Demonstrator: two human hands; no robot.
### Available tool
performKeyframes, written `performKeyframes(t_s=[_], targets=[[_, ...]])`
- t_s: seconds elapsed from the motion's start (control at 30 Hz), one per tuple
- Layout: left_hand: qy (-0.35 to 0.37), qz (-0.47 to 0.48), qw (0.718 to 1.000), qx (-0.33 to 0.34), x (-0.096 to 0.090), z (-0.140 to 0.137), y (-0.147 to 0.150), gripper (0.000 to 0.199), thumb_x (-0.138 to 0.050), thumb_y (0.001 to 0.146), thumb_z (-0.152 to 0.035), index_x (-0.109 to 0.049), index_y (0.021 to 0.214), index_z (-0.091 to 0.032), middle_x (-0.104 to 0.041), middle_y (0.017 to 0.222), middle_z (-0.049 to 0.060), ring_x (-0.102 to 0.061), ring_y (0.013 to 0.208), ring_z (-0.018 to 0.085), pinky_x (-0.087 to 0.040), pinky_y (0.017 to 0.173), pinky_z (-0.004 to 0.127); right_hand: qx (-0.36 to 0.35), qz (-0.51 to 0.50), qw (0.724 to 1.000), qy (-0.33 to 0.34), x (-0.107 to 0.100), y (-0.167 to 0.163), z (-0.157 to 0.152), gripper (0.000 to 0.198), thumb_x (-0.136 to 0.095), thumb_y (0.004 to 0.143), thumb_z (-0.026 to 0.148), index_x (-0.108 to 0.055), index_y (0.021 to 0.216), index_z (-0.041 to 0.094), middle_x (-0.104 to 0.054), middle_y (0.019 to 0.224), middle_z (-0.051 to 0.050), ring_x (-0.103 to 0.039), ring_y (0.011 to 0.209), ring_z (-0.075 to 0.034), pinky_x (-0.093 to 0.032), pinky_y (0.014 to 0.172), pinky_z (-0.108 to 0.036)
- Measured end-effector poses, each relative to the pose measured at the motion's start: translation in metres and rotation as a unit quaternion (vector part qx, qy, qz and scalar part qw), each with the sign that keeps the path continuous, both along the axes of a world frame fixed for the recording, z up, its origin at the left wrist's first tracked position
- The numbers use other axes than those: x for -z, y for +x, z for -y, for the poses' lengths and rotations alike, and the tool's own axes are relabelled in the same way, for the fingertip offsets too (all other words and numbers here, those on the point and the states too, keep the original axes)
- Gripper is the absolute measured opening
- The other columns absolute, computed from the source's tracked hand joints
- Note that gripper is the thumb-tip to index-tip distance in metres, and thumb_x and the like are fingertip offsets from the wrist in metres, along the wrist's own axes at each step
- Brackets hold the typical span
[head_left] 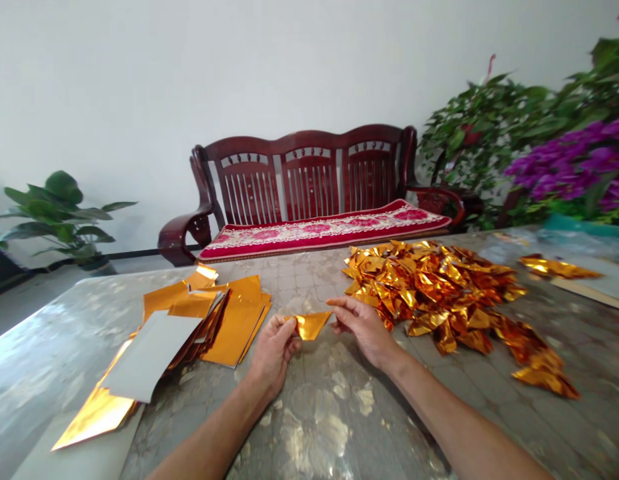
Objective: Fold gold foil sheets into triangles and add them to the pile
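Pinched between the thumb and fingers of my left hand (277, 348) is a small folded piece of gold foil paper (311, 326). It is held above the table, its pointed end toward the right. At that point is my right hand (362, 325), index finger stretched out and thumb lower, apart from each other. Whether the right fingers touch the tip is hard to see. Left of my hands lie flat gold foil sheets (234, 327), with a pale sheet (152, 357), grey side up, on top of some. To the right is a heap of folded gold foil pieces (429, 280).
The table (309, 427) has a glossy, patterned surface. Clear plastic and a flat board (594, 283) lie at its right. Behind stands a dark red wooden bench (309, 177) with a red patterned cover. Potted plants (64, 213) and purple flowers (579, 163) flank it.
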State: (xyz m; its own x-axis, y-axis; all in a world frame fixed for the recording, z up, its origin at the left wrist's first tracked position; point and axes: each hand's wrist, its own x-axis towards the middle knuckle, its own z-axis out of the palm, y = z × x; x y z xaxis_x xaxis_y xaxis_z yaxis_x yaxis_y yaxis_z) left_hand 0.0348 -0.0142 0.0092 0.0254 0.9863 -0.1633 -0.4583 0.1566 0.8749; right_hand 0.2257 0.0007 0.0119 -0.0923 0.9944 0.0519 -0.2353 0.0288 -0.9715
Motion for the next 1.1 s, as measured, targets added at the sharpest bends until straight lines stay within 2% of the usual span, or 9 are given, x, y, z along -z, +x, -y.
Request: performKeyframes(t_s=[0.1,0.3,0.43,0.57,0.67,0.83,1.1], targets=[[-0.012,0.002,1.0,-0.007,-0.0003,0.0004,0.0004,0.049,-0.088,0.056,-0.046,-0.053,0.072,-0.016,-0.054,0.066,-0.006,-0.05,0.057,0.004,-0.043,0.051,0.013,-0.037,-0.008,0.999,0.013,0.0015,-0.0027,0.0001,0.036,-0.078,0.072,0.039,-0.074,0.103,0.02,-0.071,0.088,-0.002,-0.062,0.067,-0.012,-0.05,0.064,-0.026],[-0.009,-0.01,1.0,-0.015,0.001,-0.0026,0.0002,0.05,-0.087,0.055,-0.048,-0.053,0.071,-0.016,-0.057,0.065,-0.004,-0.05,0.056,0.005,-0.041,0.05,0.014,-0.053,0.026,0.997,0.051,0.0031,0.001,-0.0007,0.03,-0.076,0.074,0.033,-0.077,0.101,0.021,-0.07,0.074,0.0,-0.057,0.063,-0.011,-0.045,0.063,-0.025],[0.022,-0.057,0.998,-0.007,0.0039,-0.0039,-0.0008,0.045,-0.081,0.064,-0.05,-0.052,0.071,-0.016,-0.056,0.059,-0.005,-0.043,0.047,0.003,-0.032,0.043,0.014,-0.051,0.047,0.996,0.057,0.0046,0.0033,-0.0022,0.028,-0.076,0.074,0.034,-0.078,0.098,0.02,-0.069,0.075,-0.001,-0.056,0.064,-0.011,-0.044,0.063,-0.026],[0.016,-0.088,0.996,-0.018,0.0064,-0.0045,-0.0016,0.044,-0.078,0.065,-0.051,-0.05,0.073,-0.018,-0.05,0.05,-0.008,-0.034,0.039,0.002,-0.021,0.039,0.015,-0.053,0.049,0.995,0.064,0.0053,0.0038,-0.0019,0.032,-0.076,0.075,0.035,-0.076,0.104,0.021,-0.067,0.074,0.0,-0.055,0.063,-0.011,-0.044,0.063,-0.026],[0.01,-0.093,0.995,-0.024,0.0054,-0.0035,-0.0006,0.044,-0.078,0.064,-0.051,-0.049,0.073,-0.018,-0.054,0.05,-0.007,-0.038,0.038,0.003,-0.025,0.039,0.016,-0.055,0.051,0.995,0.069,0.0029,0.0036,-0.0007,0.033,-0.075,0.075,0.034,-0.076,0.105,0.021,-0.066,0.073,0.0,-0.055,0.062,-0.01,-0.043,0.062,-0.026],[-0.019,-0.088,0.996,-0.019,-0.0001,-0.0004,0.0016,0.047,-0.081,0.058,-0.049,-0.049,0.074,-0.019,-0.06,0.051,-0.004,-0.046,0.038,0.005,-0.032,0.04,0.016,-0.051,0.075,0.991,0.096,-0.002,0.0039,-0.0004,0.023,-0.074,0.075,0.034,-0.077,0.092,0.019,-0.065,0.074,0.001,-0.053,0.06,-0.01,-0.041,0.059,-0.025],[-0.024,-0.053,0.998,0.01,-0.0022,0.0018,0.0025,0.051,-0.085,0.055,-0.05,-0.05,0.075,-0.018,-0.063,0.054,-0.003,-0.051,0.041,0.005,-0.038,0.043,0.014,0.019,0.098,0.991,0.091,-0.002,-0.0013,0.0001,0.023,-0.076,0.072,0.04,-0.071,0.08,0.019,-0.063,0.065,0.002,-0.054,0.058,-0.012,-0.044,0.057,-0.026]])
